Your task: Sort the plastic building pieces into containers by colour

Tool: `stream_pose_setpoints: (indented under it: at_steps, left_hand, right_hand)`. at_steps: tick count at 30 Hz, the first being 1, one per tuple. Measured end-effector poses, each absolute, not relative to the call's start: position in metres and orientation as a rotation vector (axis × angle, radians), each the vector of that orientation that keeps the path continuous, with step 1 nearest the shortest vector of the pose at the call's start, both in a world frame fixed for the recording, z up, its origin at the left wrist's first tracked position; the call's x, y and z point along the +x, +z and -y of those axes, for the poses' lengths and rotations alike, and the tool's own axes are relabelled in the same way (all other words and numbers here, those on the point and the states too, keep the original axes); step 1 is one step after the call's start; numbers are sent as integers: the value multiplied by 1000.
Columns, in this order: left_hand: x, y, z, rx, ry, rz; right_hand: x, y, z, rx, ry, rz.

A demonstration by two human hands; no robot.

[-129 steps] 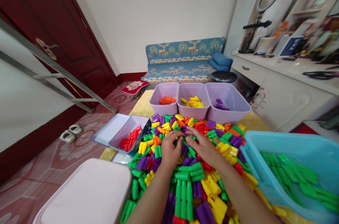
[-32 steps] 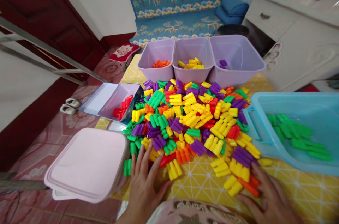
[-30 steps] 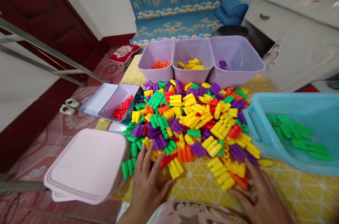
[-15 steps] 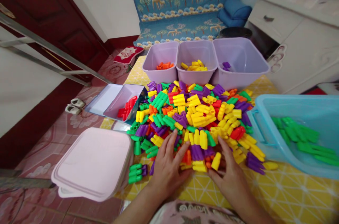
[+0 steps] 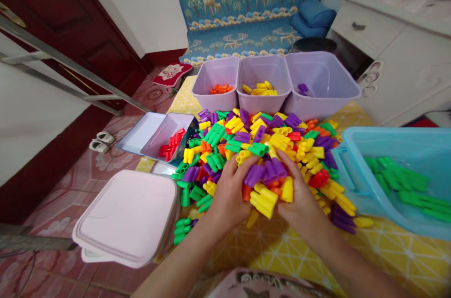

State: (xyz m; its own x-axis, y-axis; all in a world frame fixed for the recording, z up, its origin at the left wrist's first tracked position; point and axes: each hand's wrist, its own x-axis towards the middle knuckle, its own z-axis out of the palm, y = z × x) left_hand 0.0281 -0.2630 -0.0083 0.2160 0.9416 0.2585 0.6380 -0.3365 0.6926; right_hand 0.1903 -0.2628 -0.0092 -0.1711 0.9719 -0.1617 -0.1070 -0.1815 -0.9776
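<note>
A big heap of plastic building blocks point(image 5: 214, 134), tube-shaped and joined in rows, covers the middle of the table in yellow, green, purple, orange and red. Between my two hands a clump of purple, yellow and orange blocks point(image 5: 269, 171) is squeezed and lifted at the heap's near side. My left hand point(image 5: 230, 190) is curved around the clump's left side, its fingertips partly hidden among blocks. On the other side my right hand point(image 5: 298, 192) cups it, thumb below and fingers behind. A yellow block point(image 5: 287, 189) rests against the right palm.
Behind the heap stand three lilac bins holding orange point(image 5: 214, 98), yellow point(image 5: 264, 103) and purple point(image 5: 326, 106) blocks. A box with red blocks point(image 5: 172, 144) and a pale pink lid point(image 5: 127, 216) lie left. At right sits a blue tub point(image 5: 398, 133) with green blocks.
My hands have moved in and slightly up, closing on blocks from the near edge of the heap. The clump has risen, and blocks on top have shifted and tumbled.
</note>
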Motion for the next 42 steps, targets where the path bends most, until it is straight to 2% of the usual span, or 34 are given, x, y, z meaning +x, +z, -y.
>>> stream_pose_setpoints:
  at_steps: [7,12,15,19,22,29,36,42]
  left_hand:
    - [23,30,198,2165,865,-1415]
    - [17,35,163,2334,758,-1390]
    - [9,35,147,2425,573,-1361]
    - [-3,39,127,2512,343,-1298]
    - [-9,45,118,2555,215,-1234]
    - [-9,50,118,2571,83,-1253]
    - [-10,46,119,2562,117,-1276]
    - [-14,40,119,2527,232,-1257]
  right_hand:
    - [180,40,208,-1117,1555,999]
    - [182,44,177,-1132,1409,1038]
    - [193,34,163,-1138,1153,1332]
    - [197,23,169,-1237,533,1778]
    - [178,14,197,-1076,258,1988]
    - [105,-24,282,-58,283,2690]
    - [46,-67,307,-434,292,2680]
    - [62,-70,293,-435,138,2638]
